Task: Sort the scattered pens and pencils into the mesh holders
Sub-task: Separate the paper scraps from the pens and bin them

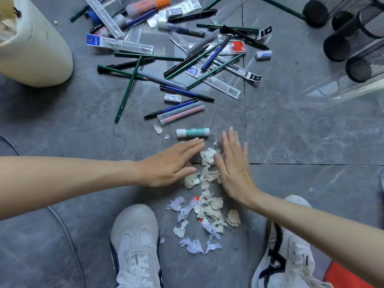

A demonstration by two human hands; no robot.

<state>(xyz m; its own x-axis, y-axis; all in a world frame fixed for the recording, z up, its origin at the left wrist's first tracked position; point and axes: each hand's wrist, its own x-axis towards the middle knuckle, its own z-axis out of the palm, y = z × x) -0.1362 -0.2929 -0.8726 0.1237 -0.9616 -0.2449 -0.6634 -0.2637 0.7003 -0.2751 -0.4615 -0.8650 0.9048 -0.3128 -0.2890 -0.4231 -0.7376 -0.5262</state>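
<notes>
Pens, green pencils [127, 91] and clear wrappers lie scattered over the grey floor ahead of me. Black mesh holders [353, 36] lie on their sides at the top right. My left hand [168, 165] is flat with straight fingers on the floor, left of a pile of torn paper scraps [207, 179]. My right hand [233, 166] stands on its edge with straight fingers against the right side of the same pile. Neither hand holds anything. A green and white glue stick [192, 132] lies just beyond my fingertips.
A cream bin [35, 48] stands at the top left. More torn scraps [199, 225] lie between my two white shoes [135, 246]. White erasers [172, 98] lie among the pens. A clear plastic sheet [342, 88] is at the right.
</notes>
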